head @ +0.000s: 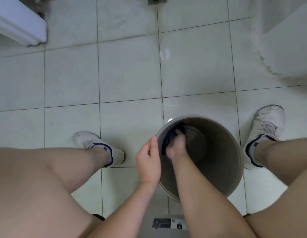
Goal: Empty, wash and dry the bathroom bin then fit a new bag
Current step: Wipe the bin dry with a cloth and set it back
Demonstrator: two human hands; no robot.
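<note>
A: Where's your bin point(218, 152) sitting?

B: On the tiled floor point(128, 74) between your feet, at about five o'clock from the middle of the view, its open mouth facing you.

A: And your left hand point(148, 162)?

B: It grips the rim at the bin's nine o'clock side, thumb on the edge and fingers curled round the outer wall.

A: Your right hand point(176, 146)?

B: Reached down inside, fingers closed on a dark cloth point(168, 140) pressed against the inner wall at about ten o'clock, just beside your left thumb.

A: What else is near you?

B: Your white shoes, one point(98, 145) at eight o'clock, the other point(266, 127) at three o'clock. A floor drain point(157, 0) lies at twelve o'clock, a white fixture base point(286, 48) at two o'clock, a white door frame point(19, 21) at ten o'clock.
</note>
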